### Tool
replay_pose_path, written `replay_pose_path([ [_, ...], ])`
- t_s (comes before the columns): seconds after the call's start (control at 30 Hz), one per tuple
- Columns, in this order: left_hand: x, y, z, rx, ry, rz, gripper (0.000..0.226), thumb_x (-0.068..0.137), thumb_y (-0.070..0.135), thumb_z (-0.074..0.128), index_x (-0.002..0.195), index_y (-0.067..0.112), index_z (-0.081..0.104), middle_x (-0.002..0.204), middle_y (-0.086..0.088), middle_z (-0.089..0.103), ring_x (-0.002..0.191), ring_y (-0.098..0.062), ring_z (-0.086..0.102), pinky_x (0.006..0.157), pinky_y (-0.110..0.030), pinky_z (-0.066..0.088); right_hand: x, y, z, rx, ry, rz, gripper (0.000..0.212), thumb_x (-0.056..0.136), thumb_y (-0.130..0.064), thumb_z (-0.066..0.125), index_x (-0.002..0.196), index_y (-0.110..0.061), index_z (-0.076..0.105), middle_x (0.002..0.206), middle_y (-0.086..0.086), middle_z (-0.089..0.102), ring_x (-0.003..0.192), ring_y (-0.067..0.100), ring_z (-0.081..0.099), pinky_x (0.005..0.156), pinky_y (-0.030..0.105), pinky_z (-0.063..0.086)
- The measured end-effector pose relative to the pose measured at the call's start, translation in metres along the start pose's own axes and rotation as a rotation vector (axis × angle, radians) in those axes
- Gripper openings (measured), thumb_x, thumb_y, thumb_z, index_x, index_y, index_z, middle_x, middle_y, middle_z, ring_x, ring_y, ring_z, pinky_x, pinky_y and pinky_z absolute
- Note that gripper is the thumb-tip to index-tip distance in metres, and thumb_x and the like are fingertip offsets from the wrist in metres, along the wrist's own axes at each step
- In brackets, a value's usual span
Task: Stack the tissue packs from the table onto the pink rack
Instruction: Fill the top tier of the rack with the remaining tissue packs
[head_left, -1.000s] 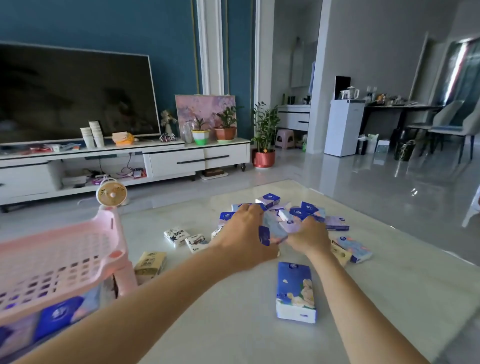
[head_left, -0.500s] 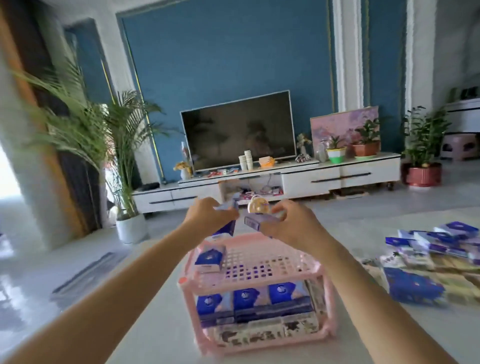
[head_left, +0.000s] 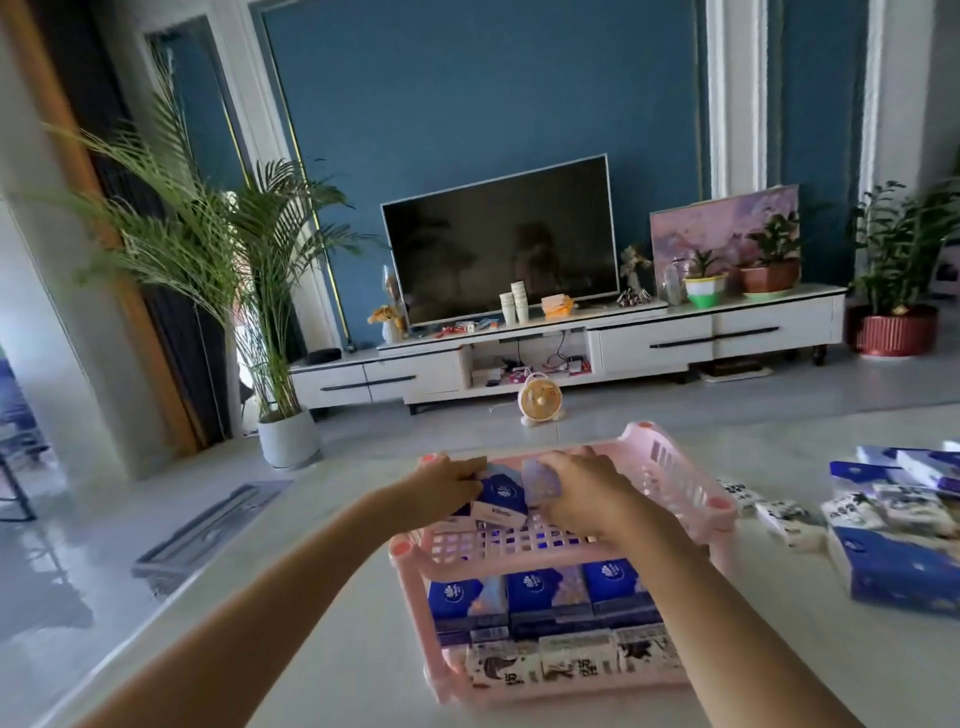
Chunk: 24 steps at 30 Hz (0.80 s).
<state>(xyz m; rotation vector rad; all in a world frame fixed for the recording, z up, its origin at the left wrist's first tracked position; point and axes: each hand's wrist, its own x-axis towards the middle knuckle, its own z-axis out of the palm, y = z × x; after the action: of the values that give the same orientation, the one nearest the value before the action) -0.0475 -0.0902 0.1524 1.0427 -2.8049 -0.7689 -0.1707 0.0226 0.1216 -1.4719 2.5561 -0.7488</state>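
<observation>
Head view: left hand (head_left: 449, 480) clasping a dark blue tissue pack (head_left: 501, 499), right hand (head_left: 592, 493) a lilac tissue pack (head_left: 543, 480), at the top shelf of the pink plastic rack (head_left: 670, 467). Best laid flat, snug side by side.

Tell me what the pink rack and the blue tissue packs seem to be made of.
Pink rack: probably moulded plastic, matt, judging by its slotted walls and grid shelf. Blue tissue packs: seemingly thin printed plastic film, perhaps glossy; logos sit on soft, rounded wrapping.
</observation>
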Motion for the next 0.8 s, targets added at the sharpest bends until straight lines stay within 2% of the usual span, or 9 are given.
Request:
replay_pose_path([
  [0.03, -0.003, -0.002, 0.0, 0.116, -0.022, 0.015, 0.047, 0.098, 0.029, 0.04, 0.143, 0.019, 0.032, 0.132, -0.013, 0.041, 0.119, -0.027, 0.048, 0.102, -0.042, 0.042, -0.002, 0.0, -0.002, -0.018, -0.034, -0.006, 0.052, 0.086, -0.022, 0.058, 0.136, -0.019, 0.041, 0.135, 0.009, 0.04, 0.116, 0.025, 0.046, 0.098, 0.036, 0.041],
  [0.07, -0.003, -0.005, 0.003, 0.249, -0.051, 0.026, 0.053, 0.097, 0.037, 0.037, 0.146, 0.023, 0.023, 0.137, -0.009, 0.037, 0.126, -0.028, 0.041, 0.109, -0.044, 0.033, -0.003, -0.001, -0.003, -0.027, -0.053, -0.013, 0.053, 0.086, -0.024, 0.058, 0.136, -0.019, 0.041, 0.136, 0.008, 0.038, 0.118, 0.025, 0.044, 0.099, 0.035, 0.039],
  [0.13, -0.006, -0.004, 0.01, 0.507, -0.065, 0.059, 0.062, 0.096, 0.048, 0.029, 0.149, 0.026, 0.006, 0.153, 0.0, 0.017, 0.143, -0.027, 0.01, 0.117, -0.047, 0.005, -0.003, 0.001, -0.003, -0.01, -0.038, -0.013, 0.046, 0.087, -0.025, 0.057, 0.131, -0.017, 0.046, 0.135, 0.009, 0.039, 0.117, 0.025, 0.044, 0.098, 0.034, 0.039],
  [0.2, -0.005, -0.002, 0.016, 0.611, -0.043, 0.076, 0.062, 0.096, 0.052, 0.021, 0.149, 0.026, 0.001, 0.157, 0.0, -0.003, 0.144, -0.021, -0.007, 0.115, -0.049, -0.007, -0.004, 0.003, -0.004, 0.028, 0.004, -0.009, 0.04, 0.087, -0.02, 0.056, 0.127, -0.015, 0.051, 0.131, 0.01, 0.044, 0.113, 0.025, 0.047, 0.094, 0.033, 0.042],
  [0.33, -0.001, -0.003, 0.022, 0.587, -0.028, 0.06, 0.063, 0.096, 0.053, 0.019, 0.149, 0.025, 0.0, 0.157, -0.002, -0.007, 0.144, -0.022, -0.007, 0.115, -0.049, -0.006, -0.003, 0.007, -0.005, 0.107, -0.021, -0.013, 0.045, 0.081, -0.017, 0.063, 0.125, -0.014, 0.054, 0.123, 0.011, 0.053, 0.101, 0.024, 0.056, 0.076, 0.027, 0.045],
  [0.43, -0.003, -0.004, 0.021, 0.516, -0.053, 0.087, 0.066, 0.095, 0.051, 0.028, 0.147, 0.032, -0.007, 0.156, -0.001, -0.012, 0.144, -0.026, -0.008, 0.114, -0.049, 0.001, -0.004, 0.007, -0.008, 0.067, -0.027, -0.013, 0.056, 0.076, -0.025, 0.071, 0.128, -0.019, 0.051, 0.126, 0.011, 0.049, 0.11, 0.026, 0.05, 0.086, 0.033, 0.046],
  [0.53, -0.003, -0.005, 0.021, 0.498, -0.054, 0.108, 0.064, 0.097, 0.043, 0.031, 0.145, 0.038, -0.011, 0.155, -0.002, -0.018, 0.143, -0.028, -0.011, 0.114, -0.05, 0.002, -0.005, 0.005, -0.01, 0.024, -0.034, 0.008, 0.072, 0.074, -0.037, 0.073, 0.137, -0.021, 0.042, 0.13, 0.011, 0.035, 0.122, 0.028, 0.036, 0.097, 0.037, 0.039],
  [0.67, -0.001, -0.005, 0.025, 0.535, -0.018, 0.129, 0.057, 0.1, 0.034, 0.027, 0.147, 0.03, -0.006, 0.156, -0.005, -0.014, 0.143, -0.026, -0.013, 0.114, -0.048, -0.002, -0.003, 0.003, -0.003, 0.038, 0.072, 0.005, 0.063, 0.079, -0.039, 0.069, 0.135, -0.02, 0.046, 0.127, 0.012, 0.035, 0.121, 0.026, 0.034, 0.097, 0.036, 0.038],
  [0.8, 0.003, -0.008, 0.027, 0.568, -0.016, 0.093, 0.065, 0.098, 0.045, 0.028, 0.147, 0.027, -0.01, 0.156, -0.004, -0.014, 0.143, -0.025, -0.014, 0.114, -0.047, -0.004, 0.0, 0.008, 0.002, 0.103, 0.1, 0.011, 0.061, 0.079, -0.032, 0.069, 0.133, -0.017, 0.047, 0.127, 0.011, 0.039, 0.117, 0.025, 0.04, 0.097, 0.036, 0.042],
])
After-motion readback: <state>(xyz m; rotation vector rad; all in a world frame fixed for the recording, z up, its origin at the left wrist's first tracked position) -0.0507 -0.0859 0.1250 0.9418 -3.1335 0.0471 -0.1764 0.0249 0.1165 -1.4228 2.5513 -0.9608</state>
